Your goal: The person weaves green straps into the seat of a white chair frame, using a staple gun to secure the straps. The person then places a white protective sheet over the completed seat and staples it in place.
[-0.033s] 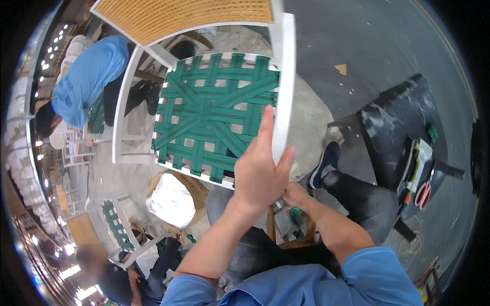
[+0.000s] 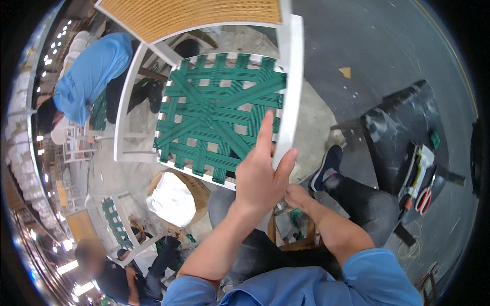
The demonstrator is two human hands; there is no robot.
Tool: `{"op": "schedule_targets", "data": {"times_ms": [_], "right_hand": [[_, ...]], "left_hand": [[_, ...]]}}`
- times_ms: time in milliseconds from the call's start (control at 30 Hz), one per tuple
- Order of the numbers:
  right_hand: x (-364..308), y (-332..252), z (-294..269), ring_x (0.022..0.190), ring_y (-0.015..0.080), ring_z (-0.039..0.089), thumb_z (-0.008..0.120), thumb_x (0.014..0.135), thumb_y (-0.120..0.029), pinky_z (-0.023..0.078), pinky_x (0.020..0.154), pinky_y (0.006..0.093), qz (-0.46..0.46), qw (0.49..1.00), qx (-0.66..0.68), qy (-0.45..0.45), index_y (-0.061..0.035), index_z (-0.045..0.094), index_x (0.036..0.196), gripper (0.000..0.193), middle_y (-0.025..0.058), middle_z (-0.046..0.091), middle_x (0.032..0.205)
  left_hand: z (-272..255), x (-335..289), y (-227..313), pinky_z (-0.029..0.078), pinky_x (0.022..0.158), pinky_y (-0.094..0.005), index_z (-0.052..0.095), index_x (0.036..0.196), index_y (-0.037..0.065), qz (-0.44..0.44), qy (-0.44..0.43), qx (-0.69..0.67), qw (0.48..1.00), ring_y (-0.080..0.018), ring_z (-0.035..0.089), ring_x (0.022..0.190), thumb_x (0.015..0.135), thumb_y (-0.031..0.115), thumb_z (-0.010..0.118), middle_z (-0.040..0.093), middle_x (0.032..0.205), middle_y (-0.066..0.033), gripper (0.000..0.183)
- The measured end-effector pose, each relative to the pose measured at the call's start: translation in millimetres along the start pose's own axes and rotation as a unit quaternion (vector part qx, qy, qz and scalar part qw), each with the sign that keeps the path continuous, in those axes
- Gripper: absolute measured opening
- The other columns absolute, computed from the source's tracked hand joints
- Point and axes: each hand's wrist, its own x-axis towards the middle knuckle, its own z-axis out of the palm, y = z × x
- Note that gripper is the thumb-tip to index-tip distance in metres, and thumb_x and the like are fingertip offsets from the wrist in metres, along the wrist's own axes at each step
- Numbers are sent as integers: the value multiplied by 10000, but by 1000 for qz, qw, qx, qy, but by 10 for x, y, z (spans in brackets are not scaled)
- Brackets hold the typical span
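Frame centre: left hand (image 2: 258,181), thumb and forefinger apart, at white armchair (image 2: 294,81) with green webbing seat (image 2: 208,113) | just below-right: right hand (image 2: 297,197), partly hidden | either hand's grip: indiscernible

Right of the white chair (image 2: 293,86) there is room to pass over grey floor (image 2: 332,41); lower down, a bent leg (image 2: 360,199) stands between chair and black stool (image 2: 385,130). Crossed green straps (image 2: 208,108) leave only small gaps to reach through.

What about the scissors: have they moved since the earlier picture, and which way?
No; against the black stool, the scissors show no visible shift in any direction.
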Motion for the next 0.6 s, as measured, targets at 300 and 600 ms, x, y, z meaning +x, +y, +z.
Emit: {"op": "schedule_targets", "data": {"times_ms": [300, 600], "right_hand": [[501, 302, 134, 1038, 466, 665, 526, 994, -346, 526, 904, 536, -54, 995, -80, 10, -69, 690, 1164, 364, 254, 709, 1113], [539, 225, 58, 1003, 345, 670, 663, 983, -449, 513, 898, 403, -89, 995, -1, -38, -4, 676, 1165, 481, 202, 715, 1046]], "left_hand": [[70, -1191, -1254, 532, 815, -359, 581, 1229, 60, -450, 181, -485, 728, -184, 638, 873, 1075, 131, 485, 630, 1004, -57, 195], [722, -1152, -2712, 502, 777, -325, 552, 1249, 61, -508, 223, -515, 653, -174, 633, 890, 1020, 148, 554, 653, 1036, -52, 245]]}}
